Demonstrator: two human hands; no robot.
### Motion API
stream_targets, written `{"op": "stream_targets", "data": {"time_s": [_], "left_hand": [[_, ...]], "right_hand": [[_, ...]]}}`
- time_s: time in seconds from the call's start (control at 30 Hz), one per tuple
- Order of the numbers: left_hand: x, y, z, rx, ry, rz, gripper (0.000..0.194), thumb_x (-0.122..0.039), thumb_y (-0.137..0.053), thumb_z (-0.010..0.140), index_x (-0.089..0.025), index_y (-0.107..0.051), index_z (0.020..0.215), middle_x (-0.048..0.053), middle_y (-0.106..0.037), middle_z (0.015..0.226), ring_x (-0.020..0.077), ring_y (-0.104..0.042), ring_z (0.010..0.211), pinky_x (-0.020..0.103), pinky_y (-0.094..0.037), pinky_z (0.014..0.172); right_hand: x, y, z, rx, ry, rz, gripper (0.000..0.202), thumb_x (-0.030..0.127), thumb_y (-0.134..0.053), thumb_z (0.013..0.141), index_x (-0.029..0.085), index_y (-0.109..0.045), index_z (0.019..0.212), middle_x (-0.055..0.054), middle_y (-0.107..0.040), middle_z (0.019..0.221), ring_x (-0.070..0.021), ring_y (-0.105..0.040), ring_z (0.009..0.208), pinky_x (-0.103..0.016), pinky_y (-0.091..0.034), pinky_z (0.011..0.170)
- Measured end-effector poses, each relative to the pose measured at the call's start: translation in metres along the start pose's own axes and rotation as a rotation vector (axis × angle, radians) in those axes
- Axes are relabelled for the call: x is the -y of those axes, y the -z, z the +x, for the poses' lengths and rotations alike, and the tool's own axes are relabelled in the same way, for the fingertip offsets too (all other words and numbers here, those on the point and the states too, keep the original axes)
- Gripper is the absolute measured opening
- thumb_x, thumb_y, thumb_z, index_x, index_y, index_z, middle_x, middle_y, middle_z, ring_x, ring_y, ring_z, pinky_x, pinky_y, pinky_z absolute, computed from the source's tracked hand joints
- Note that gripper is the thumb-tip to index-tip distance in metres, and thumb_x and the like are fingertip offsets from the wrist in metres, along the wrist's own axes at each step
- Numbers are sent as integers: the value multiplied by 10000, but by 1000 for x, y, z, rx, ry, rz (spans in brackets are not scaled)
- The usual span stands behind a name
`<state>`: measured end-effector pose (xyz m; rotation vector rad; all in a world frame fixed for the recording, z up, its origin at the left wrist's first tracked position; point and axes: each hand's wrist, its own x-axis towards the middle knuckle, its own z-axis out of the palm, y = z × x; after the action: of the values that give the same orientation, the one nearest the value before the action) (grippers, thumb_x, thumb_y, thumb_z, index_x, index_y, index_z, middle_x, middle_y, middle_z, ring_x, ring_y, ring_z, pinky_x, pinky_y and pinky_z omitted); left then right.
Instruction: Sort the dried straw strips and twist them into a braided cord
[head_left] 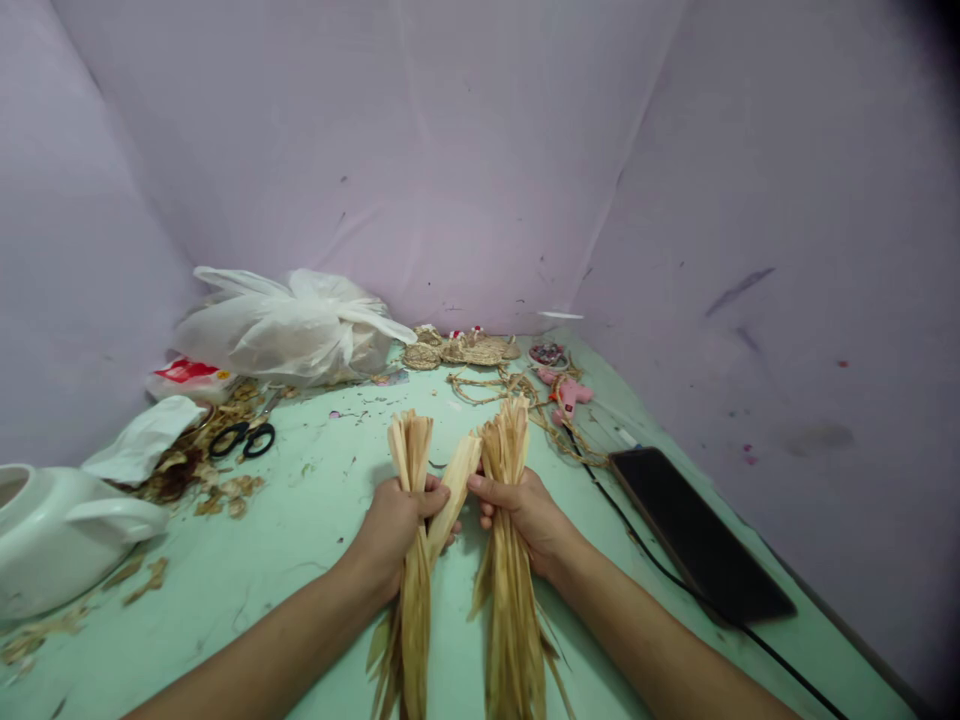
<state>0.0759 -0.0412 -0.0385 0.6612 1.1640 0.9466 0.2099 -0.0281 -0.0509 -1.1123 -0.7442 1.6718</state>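
At lower centre of the frame, the left hand (pixel 394 525) and right hand (pixel 525 515) each close a grip around a bundle of dried husk strips (pixel 510 560), held side by side, long axes running near-to-far above the worktop (pixel 300 520).

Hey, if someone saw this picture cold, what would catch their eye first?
Front and centre, two bundles of dried straw-coloured strips: the left hand grips one bundle, the right hand the other bundle. Behind them, a big white plastic bag sits by the back wall, with black-handled scissors amid scraps on the mint-green table.
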Motion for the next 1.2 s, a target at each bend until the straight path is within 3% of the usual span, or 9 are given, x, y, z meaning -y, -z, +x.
{"op": "stream_targets", "data": {"time_s": [0.17, 0.37, 0.47, 0.6, 0.73, 0.97, 1.2], "left_hand": [[0, 2, -2, 162, -14, -8, 279, -245, -703, 542, -141, -492, 693, 20, -599, 595, 126, -560, 494, 239, -436, 482], [-1, 1, 0, 65, -91, 29, 264, -196, -711, 495, -147, -480, 614, -41, -500, 435, 88, -472, 423, 209, -371, 459], [0, -3, -2, 93, -130, 96, 168, -158, -673, 506, -126, -525, 579, -16, -534, 471, 92, -477, 447, 209, -357, 468], [-2, -4, -6, 157, -91, 127, 180, -174, -679, 516, -114, -580, 653, 16, -596, 571, 116, -523, 525, 224, -389, 524], [-6, 0, -5, 122, -62, 89, 233, -246, -715, 524, -131, -542, 628, -27, -527, 478, 79, -461, 446, 199, -356, 477], [-3, 0, -2, 277, -51, 9, 321, -217, -738, 499, -98, -594, 760, 40, -604, 601, 137, -551, 555, 237, -418, 533], [-7, 5, 2, 208, -1, -81, 312, -169, -725, 492, -64, -606, 761, 92, -633, 604, 201, -592, 542, 319, -468, 555]], "right_hand": [[-3, 0, 1, -22, 40, -3, 357, 270, -745, 486, 135, -521, 729, 78, -453, 392, -48, -376, 348, -166, -319, 349], [-6, -3, -5, -7, 151, -79, 320, 351, -719, 543, 143, -512, 670, 69, -438, 392, -58, -373, 346, -181, -323, 341], [-5, -6, -8, 12, 149, -148, 320, 363, -726, 535, 131, -540, 655, 34, -504, 464, -72, -429, 391, -183, -341, 352], [-4, -5, -7, -23, 134, -173, 272, 309, -715, 543, 120, -571, 676, -7, -577, 567, -95, -486, 453, -187, -369, 369], [-4, -2, -4, -26, 115, -122, 207, 234, -687, 554, 110, -603, 697, -13, -590, 585, -100, -507, 475, -194, -406, 394], [-4, -8, -8, 69, 71, -16, 237, 181, -730, 470, 110, -579, 638, 16, -558, 542, -78, -485, 438, -196, -416, 408], [-3, -4, -7, 57, 59, -29, 220, 190, -702, 500, 109, -588, 670, 9, -563, 542, -86, -494, 453, -194, -410, 407]]}}
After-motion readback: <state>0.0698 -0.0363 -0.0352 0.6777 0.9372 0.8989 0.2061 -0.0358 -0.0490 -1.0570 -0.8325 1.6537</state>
